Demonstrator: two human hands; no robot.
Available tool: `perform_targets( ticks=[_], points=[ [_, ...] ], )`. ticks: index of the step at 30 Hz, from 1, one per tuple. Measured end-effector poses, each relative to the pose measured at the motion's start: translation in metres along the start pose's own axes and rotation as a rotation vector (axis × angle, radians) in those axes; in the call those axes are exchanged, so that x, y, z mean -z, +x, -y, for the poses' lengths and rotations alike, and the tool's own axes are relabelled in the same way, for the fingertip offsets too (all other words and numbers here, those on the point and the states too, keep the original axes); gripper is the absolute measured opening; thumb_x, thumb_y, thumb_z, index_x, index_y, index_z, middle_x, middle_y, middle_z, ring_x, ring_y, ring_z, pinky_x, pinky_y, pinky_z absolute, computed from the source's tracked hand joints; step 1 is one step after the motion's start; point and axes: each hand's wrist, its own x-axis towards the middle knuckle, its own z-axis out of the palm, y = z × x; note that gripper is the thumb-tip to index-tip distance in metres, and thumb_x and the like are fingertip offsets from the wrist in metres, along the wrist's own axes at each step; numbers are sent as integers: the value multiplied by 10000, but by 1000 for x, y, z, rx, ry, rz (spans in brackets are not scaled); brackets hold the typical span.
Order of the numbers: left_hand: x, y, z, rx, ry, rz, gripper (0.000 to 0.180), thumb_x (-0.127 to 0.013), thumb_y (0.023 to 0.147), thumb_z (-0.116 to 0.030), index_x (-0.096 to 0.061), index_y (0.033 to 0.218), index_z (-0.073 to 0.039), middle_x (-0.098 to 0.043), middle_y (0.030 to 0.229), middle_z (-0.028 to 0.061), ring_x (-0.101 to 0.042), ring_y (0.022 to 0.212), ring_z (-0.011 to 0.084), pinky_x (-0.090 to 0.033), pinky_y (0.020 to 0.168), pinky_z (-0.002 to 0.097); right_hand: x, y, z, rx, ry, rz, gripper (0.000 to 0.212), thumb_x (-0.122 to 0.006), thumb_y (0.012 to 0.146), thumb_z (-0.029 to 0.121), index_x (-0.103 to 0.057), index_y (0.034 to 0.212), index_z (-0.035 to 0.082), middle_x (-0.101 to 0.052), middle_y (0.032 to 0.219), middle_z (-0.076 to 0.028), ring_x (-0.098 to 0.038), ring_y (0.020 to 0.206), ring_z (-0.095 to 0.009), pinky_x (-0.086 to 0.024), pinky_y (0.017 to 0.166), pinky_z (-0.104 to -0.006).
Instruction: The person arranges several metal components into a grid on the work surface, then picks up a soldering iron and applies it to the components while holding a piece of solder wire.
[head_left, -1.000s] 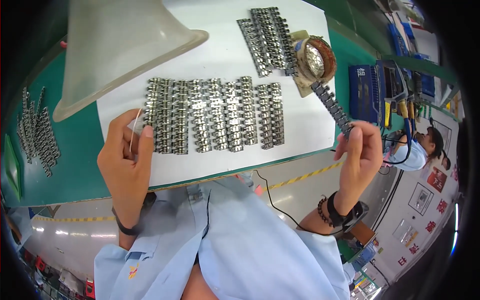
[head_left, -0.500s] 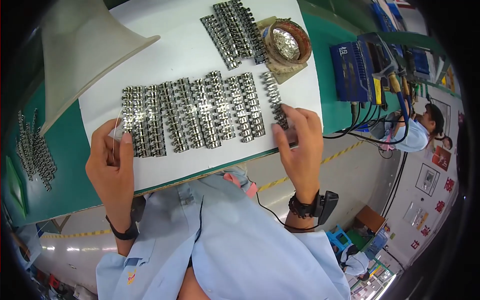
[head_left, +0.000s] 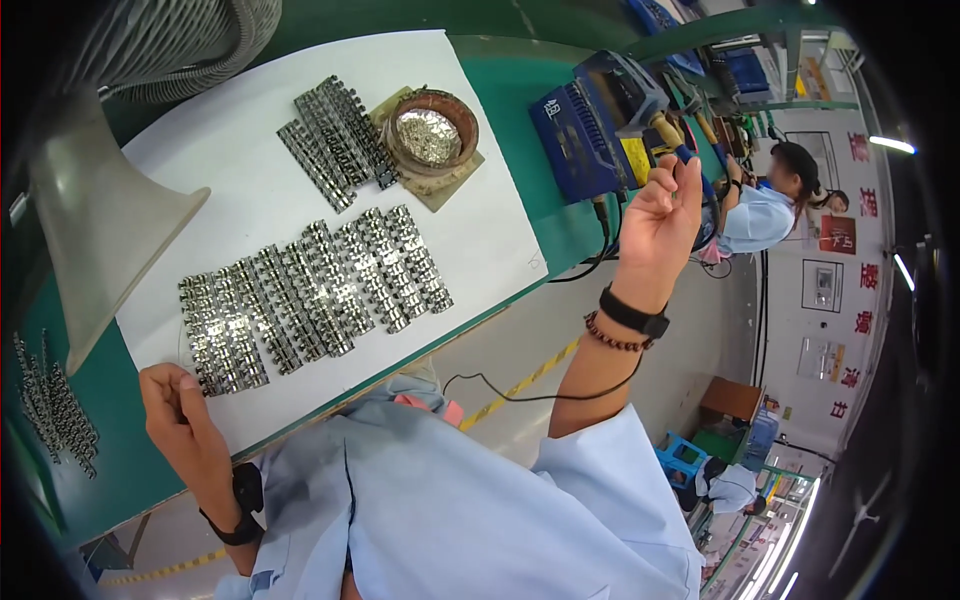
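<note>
My left hand (head_left: 185,420) is closed at the near left corner of the white sheet, with a thin wire (head_left: 181,345) rising from between thumb and fingers. Beside it, several shiny metal strips of small linked pieces (head_left: 300,290) lie side by side in a slanting row. My right hand (head_left: 660,220) is raised off the sheet, palm toward me, fingers partly curled and apart with nothing seen in them. Its fingertips are next to a blue-handled tool with a tan collar (head_left: 668,130), which rests at the blue bench unit (head_left: 585,140). Whether they touch it is unclear.
A round brown pot (head_left: 465,125) with crumpled silvery contents stands beside more strips (head_left: 335,140). A pale funnel-shaped hood (head_left: 100,220) with a ribbed hose covers the left side. Thin strips (head_left: 55,410) lie on the green bench. A co-worker (head_left: 760,215) sits beyond.
My right hand has let go of the rightmost metal strip and risen right toward the blue unit. That strip now lies against the row. My left hand stays at the row's left end.
</note>
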Motion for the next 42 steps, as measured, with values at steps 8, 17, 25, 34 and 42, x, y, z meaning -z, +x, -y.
perform_targets(
  ticks=[8,17,25,34,42],
  points=[
    [2,-1,-5,-63,-8,-163,85,-547,987,-80,-573,980,1,-517,799,-15,-385,661,37,-294,575,206,-36,-18,0,295,-674,-235,277,-607,974,157,-551,1182,-18,-641,966,-139,-590,765,-112,-474,569,-197],
    [7,1,-2,-54,14,-63,123,-583,982,-102,-613,1027,8,-562,842,-6,-434,701,42,-332,620,193,-14,-57,23,650,-1092,-293,289,-661,930,149,-590,1154,-19,-630,816,-66,-523,589,-66,-393,462,-195],
    [9,1,-11,-20,32,-69,122,-597,974,-104,-629,989,12,-550,828,-16,-412,695,48,-330,620,195,-31,-52,19,463,-1435,-227,177,-656,917,134,-662,983,-30,-575,734,-13,-436,506,-30,-327,430,-183],
    [15,1,-6,1,77,-118,108,-581,961,-71,-641,989,14,-544,819,-17,-406,704,49,-340,633,197,-28,-47,35,510,-1211,-399,168,-659,894,147,-680,919,-17,-541,666,-1,-426,476,-36,-292,391,-187],
    [37,-12,-8,3,104,-152,90,-604,922,-54,-663,981,-20,-650,863,16,-518,729,73,-383,626,212,-37,-74,25,672,-1024,-402,289,-575,959,270,-648,979,-9,-545,707,-35,-417,511,-55,-297,407,-206]
  ],
)
